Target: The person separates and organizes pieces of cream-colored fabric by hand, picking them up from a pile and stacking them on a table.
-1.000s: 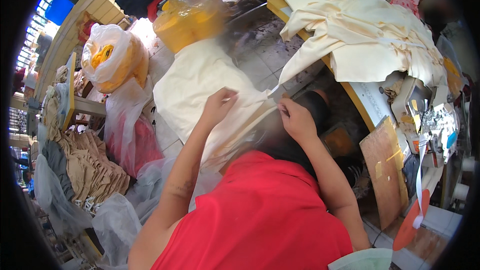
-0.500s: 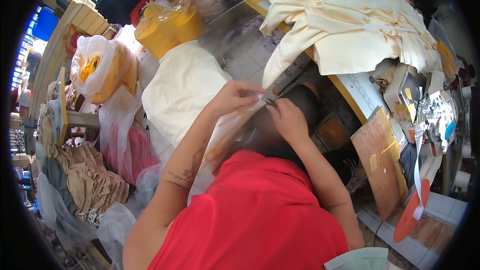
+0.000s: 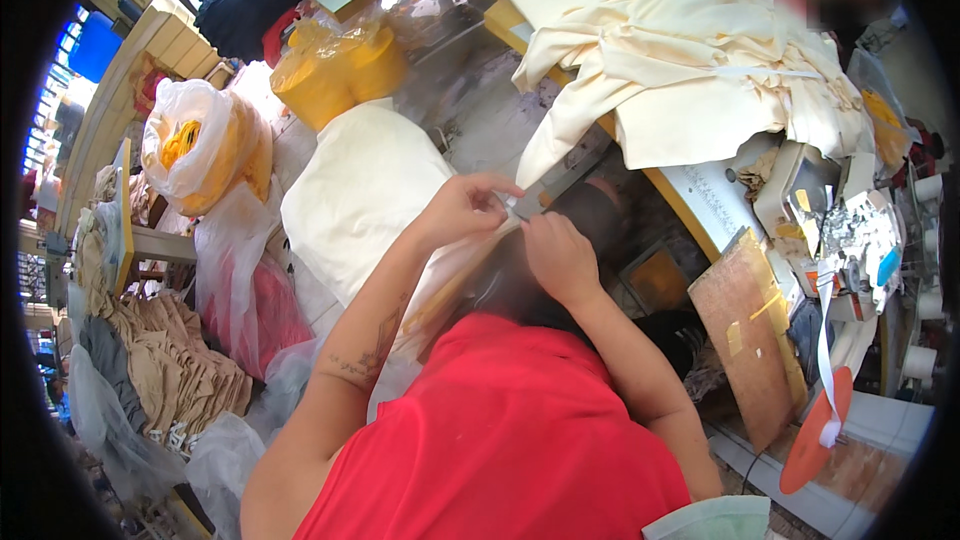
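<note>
My left hand (image 3: 462, 210) is in front of my lap, its thumb and finger pinched on a small white strip (image 3: 512, 203). Close beside it, my right hand (image 3: 560, 256) is closed with the fingertips around a small dark pointed tool (image 3: 520, 217), whose kind is too small to make out. The two hands almost touch. A tapering end of cream fabric (image 3: 541, 152) hangs from the table to just above my fingers. Another cream cloth (image 3: 365, 190) lies spread out beyond my left forearm, part of it running beneath my left hand.
A pile of cream fabric (image 3: 690, 70) covers the table at the right. Near it are a sewing machine (image 3: 800, 190), a brown board (image 3: 745, 340) and an orange disc (image 3: 815, 435) with white tape. Plastic bags (image 3: 205, 150) and stacked tan pieces (image 3: 185, 360) stand at the left.
My right hand has come a little left and down, closer to my left hand. The dark tool's tip now points at the white strip. The whole view has shifted slightly.
</note>
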Tool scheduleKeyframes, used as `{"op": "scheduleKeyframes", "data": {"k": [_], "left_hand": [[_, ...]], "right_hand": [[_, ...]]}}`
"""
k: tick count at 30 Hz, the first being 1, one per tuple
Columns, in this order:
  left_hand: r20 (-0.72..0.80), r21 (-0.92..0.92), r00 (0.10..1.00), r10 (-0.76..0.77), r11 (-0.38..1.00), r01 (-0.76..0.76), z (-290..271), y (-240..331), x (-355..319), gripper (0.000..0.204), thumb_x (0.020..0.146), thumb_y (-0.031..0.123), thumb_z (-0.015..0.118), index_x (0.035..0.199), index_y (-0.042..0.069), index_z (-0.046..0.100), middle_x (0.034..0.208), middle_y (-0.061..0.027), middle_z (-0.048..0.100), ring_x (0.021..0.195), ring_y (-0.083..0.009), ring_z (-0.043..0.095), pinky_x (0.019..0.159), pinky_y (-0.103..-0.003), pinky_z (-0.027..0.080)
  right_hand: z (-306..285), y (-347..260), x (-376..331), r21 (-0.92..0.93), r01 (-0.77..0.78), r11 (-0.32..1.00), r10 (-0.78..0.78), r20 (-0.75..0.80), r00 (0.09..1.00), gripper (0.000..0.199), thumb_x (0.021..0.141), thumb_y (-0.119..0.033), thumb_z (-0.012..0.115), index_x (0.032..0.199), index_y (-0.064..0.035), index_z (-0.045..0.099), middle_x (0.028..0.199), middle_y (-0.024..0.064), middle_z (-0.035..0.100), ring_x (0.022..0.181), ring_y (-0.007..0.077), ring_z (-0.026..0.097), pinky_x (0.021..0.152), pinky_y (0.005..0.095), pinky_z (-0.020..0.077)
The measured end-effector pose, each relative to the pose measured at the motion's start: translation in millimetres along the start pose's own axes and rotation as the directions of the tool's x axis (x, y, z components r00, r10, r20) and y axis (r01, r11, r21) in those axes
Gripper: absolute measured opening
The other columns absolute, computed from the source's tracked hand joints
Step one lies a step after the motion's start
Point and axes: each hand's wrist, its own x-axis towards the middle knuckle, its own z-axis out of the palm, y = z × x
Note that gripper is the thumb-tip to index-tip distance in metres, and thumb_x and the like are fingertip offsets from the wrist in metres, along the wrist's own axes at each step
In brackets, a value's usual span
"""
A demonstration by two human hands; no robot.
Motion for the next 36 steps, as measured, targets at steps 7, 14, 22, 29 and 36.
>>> {"op": "scheduleKeyframes", "data": {"k": [7, 14, 22, 29, 36], "left_hand": [[-0.300, -0.103, 0.953, -0.032, 0.995, 0.001, 18, -4, 31, 0.022, 0.089, 0.015, 0.076, 0.104, 0.000, 0.068, 0.078, -0.0044, 0.067, 0.072, -0.0109, 0.063, 0.067, -0.025, 0.049], [-0.358, 0.013, 0.932, -0.061, 0.997, 0.071, 14, 12, 7, 0.026, 0.091, 0.016, 0.074, 0.108, -0.001, 0.064, 0.076, -0.0018, 0.063, 0.066, -0.0091, 0.058, 0.063, -0.024, 0.045], [-0.773, 0.485, 0.355, 0.527, 0.850, -0.206, -138, 126, -163, 0.017, 0.100, 0.014, 0.064, 0.112, 0.005, 0.071, 0.093, -0.0001, 0.069, 0.083, -0.0076, 0.060, 0.076, -0.024, 0.049], [-0.712, 0.652, -0.145, 0.688, 0.569, -0.501, -155, 250, -309, 0.025, 0.104, 0.016, 0.055, 0.127, 0.004, 0.056, 0.125, -0.0155, 0.065, 0.087, -0.0076, 0.061, 0.068, -0.020, 0.050], [-0.684, 0.368, 0.331, 0.650, 0.699, -0.612, -172, 226, -291, 0.025, 0.105, 0.021, 0.049, 0.125, 0.007, 0.055, 0.104, -0.0046, 0.068, 0.076, -0.0073, 0.063, 0.061, -0.018, 0.049]], "right_hand": [[-72, 5, 32, 0.221, -0.313, 0.924, 0.356, -0.192, 0.915, 0.011, 0.087, -0.010, 0.067, 0.092, -0.0045, 0.058, 0.077, 0.0103, 0.058, 0.074, 0.0309, 0.062, 0.063, 0.0407, 0.0507], [-135, 124, 129, -0.189, -0.432, 0.882, 0.339, -0.380, 0.860, 0.036, 0.083, 0.000, 0.061, 0.118, -0.0062, 0.065, 0.106, 0.0197, 0.065, 0.106, 0.0379, 0.064, 0.084, 0.0426, 0.0514], [-210, 87, 148, 0.113, -0.303, 0.946, 0.306, -0.007, 0.952, 0.030, 0.085, -0.014, 0.073, 0.111, -0.0009, 0.068, 0.088, 0.0160, 0.070, 0.082, 0.0285, 0.066, 0.075, 0.0394, 0.0503], [-273, -7, 145, 0.501, -0.035, 0.865, -0.033, 0.127, 0.991, 0.013, 0.083, -0.006, 0.076, 0.094, -0.0003, 0.071, 0.077, 0.0019, 0.064, 0.071, 0.0063, 0.055, 0.065, 0.0224, 0.0424], [-261, -14, 161, 0.889, -0.201, 0.411, 0.128, 0.162, 0.978, 0.012, 0.102, -0.012, 0.055, 0.104, -0.0007, 0.057, 0.092, 0.0112, 0.068, 0.052, 0.0079, 0.050, 0.052, 0.0224, 0.0500]]}}
